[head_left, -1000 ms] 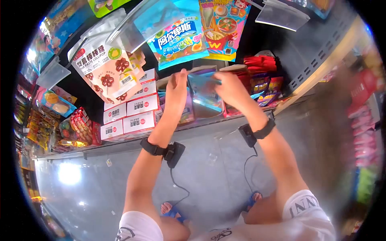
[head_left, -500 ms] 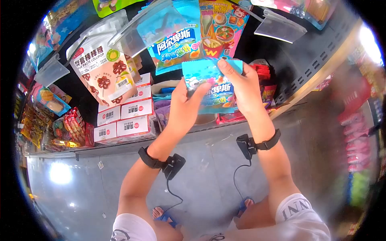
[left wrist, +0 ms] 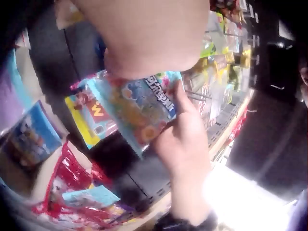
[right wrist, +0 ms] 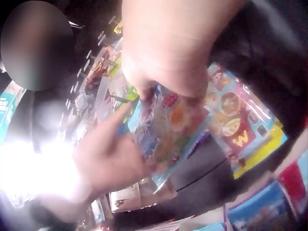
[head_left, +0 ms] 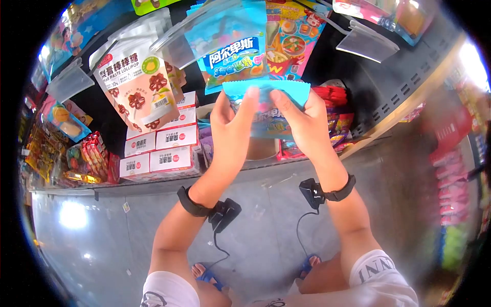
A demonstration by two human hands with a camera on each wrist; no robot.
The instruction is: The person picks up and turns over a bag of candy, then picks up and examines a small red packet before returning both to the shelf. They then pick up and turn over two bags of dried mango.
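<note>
A light-blue candy bag (head_left: pixel 271 123) hangs between both hands above the front of the shelf. My left hand (head_left: pixel 230 130) grips its left side and my right hand (head_left: pixel 312 125) its right side, thumbs on the face just below the top edge. In the left wrist view, colourful candy prints and white lettering show on the bag (left wrist: pixel 137 108). Behind it, a similar blue bag (head_left: pixel 232 59) hangs on the rack, beside a colourful food-print packet (head_left: pixel 294 46). The right wrist view shows the held bag (right wrist: pixel 166 130) partly covered by fingers.
White-and-red boxes (head_left: pixel 174 158) are stacked at the left of the shelf, under a lollipop pouch (head_left: pixel 135 97). Red and purple packets (head_left: pixel 337 123) sit on the right. Clear tag holders (head_left: pixel 365 43) stick out from the rack. A wooden edge (head_left: pixel 388 128) bounds the right side.
The blue bag has come up from the shelf front into both hands, its printed face turned up. Since half a second ago, the thumbs have moved closer together near its top edge.
</note>
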